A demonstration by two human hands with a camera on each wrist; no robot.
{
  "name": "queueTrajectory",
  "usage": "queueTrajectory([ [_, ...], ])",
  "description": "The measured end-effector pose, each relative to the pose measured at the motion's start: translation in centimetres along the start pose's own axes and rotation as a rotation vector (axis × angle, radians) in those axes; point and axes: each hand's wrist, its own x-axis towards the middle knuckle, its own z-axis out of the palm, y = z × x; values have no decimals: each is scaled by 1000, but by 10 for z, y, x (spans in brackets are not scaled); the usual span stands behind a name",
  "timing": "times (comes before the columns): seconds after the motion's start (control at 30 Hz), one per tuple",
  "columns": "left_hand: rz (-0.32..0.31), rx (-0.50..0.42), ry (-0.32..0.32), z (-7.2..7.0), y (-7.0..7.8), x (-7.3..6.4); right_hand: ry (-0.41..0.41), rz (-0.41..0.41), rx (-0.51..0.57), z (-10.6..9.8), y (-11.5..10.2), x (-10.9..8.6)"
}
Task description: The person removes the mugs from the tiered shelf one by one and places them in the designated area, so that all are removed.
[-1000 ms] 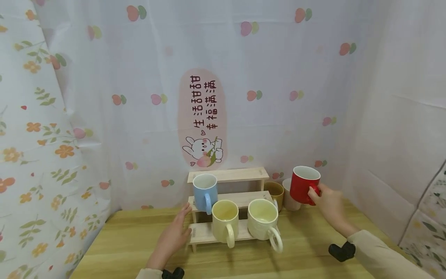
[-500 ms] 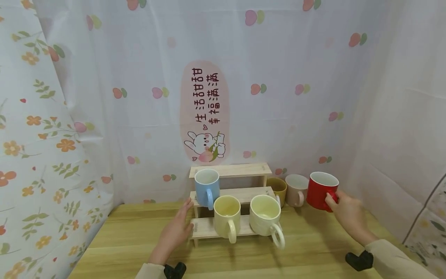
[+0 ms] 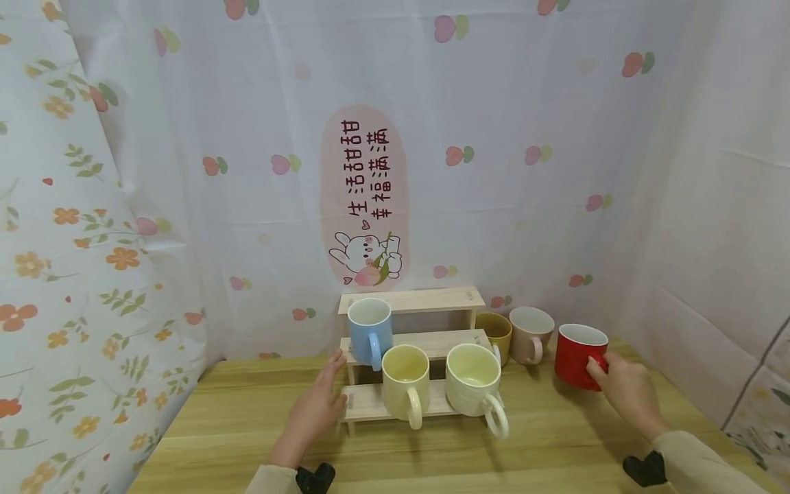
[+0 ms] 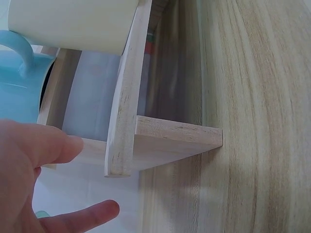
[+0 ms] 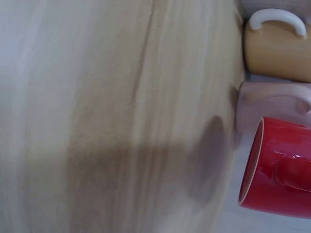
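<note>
Wood-grain desk [image 3: 234, 432]; three-tier rack [image 3: 426, 299] stands toward its back edge. Left hand [image 3: 315, 412], fingers loosely extended, is beside the rack's left edge; contact cannot be told. Right hand [image 3: 631, 392] grips the red mug [image 3: 572, 360], roughly upright, just above the desk near its back right corner. Pink mug [image 3: 522, 348] and brown mug [image 3: 503, 345] stand between it and the rack

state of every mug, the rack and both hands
Red mug: upright, held
Right hand: holding the red mug by its handle
Left hand: fingers fairly straight, holding nothing, beside the rack
Rack: standing on the table
Blue mug: upright, middle shelf
Yellow mug: upright, lowest shelf
Pale green mug: upright, lowest shelf
Pink mug: upright, on table
Brown mug: upright, on table
</note>
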Motion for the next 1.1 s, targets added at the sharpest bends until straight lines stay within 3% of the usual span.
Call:
queueTrajectory([
  [0.17,-25,18,1,2,1,2,-44,21,-8,4,8,-4],
  [0.4,-12,12,18,3,1,3,-8,5,-17,17,10,-2],
  [0.73,-4,9,0,4,0,1,-80,86,-10,24,16,-9],
  [1.0,-22,13,3,3,-1,3,-68,67,-6,33,15,2],
  [1.1,-22,9,0,4,-1,2,-101,80,1,34,12,7],
])
